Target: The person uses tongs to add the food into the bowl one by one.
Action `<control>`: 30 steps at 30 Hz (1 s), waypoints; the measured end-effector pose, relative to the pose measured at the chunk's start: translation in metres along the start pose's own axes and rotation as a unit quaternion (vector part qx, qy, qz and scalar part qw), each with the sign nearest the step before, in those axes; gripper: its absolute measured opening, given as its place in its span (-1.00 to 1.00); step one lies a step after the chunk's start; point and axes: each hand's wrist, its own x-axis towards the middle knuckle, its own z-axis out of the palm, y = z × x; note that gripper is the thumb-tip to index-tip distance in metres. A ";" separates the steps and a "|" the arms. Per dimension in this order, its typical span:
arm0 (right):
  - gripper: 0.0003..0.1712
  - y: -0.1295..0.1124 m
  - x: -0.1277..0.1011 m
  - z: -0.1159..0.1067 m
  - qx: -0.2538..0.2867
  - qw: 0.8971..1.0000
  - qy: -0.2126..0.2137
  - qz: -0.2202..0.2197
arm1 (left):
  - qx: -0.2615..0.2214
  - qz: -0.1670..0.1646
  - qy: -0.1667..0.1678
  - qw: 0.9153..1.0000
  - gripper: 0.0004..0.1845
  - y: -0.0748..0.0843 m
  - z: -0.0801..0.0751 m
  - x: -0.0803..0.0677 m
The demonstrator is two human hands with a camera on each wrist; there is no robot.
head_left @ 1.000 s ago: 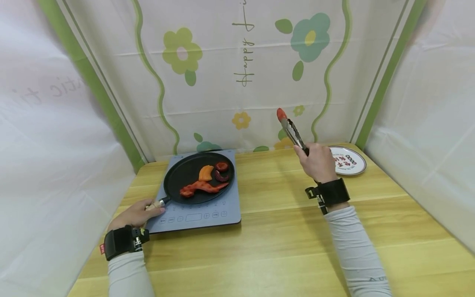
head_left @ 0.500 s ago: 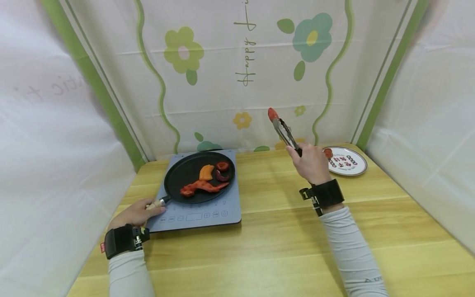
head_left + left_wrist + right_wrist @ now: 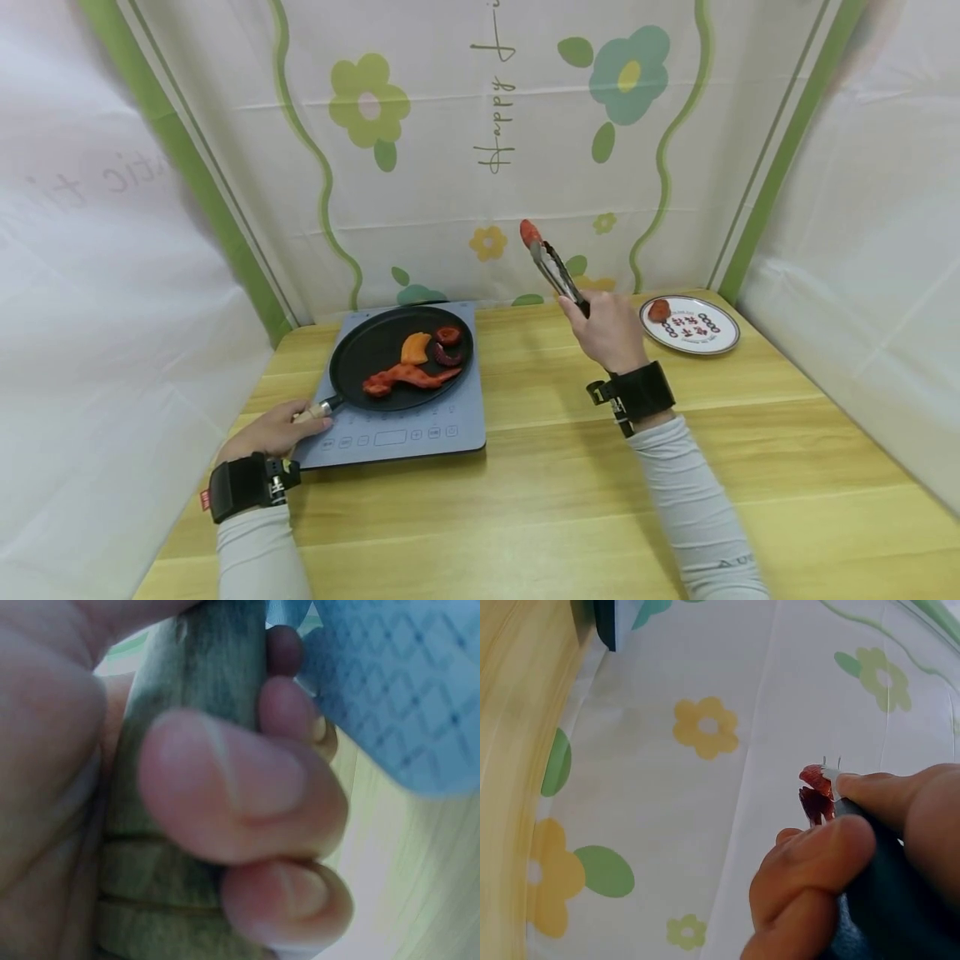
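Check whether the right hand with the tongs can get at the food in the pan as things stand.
Probably yes. The right hand holds the tongs raised, tips up, right of the pan; nothing stands between them, and the food lies uncovered.

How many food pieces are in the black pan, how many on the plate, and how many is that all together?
Pan: 4 - orange wedge, long red piece, round red piece, dark curled piece.
Plate: 1 - red piece.
Total: 5.
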 end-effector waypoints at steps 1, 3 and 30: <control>-0.51 -0.001 0.000 0.001 0.000 1.000 0.001 -0.002 | 0.002 0.003 0.000 1.000 -0.63 0.000 0.000 0.000; -0.51 -0.003 0.001 0.002 0.002 1.000 -0.001 -0.003 | 0.003 0.003 0.001 1.000 -0.62 -0.001 0.000 0.000; -0.50 -0.041 0.004 0.023 0.058 0.997 -0.004 -0.042 | -0.011 0.005 0.000 1.000 -0.62 -0.001 0.001 0.000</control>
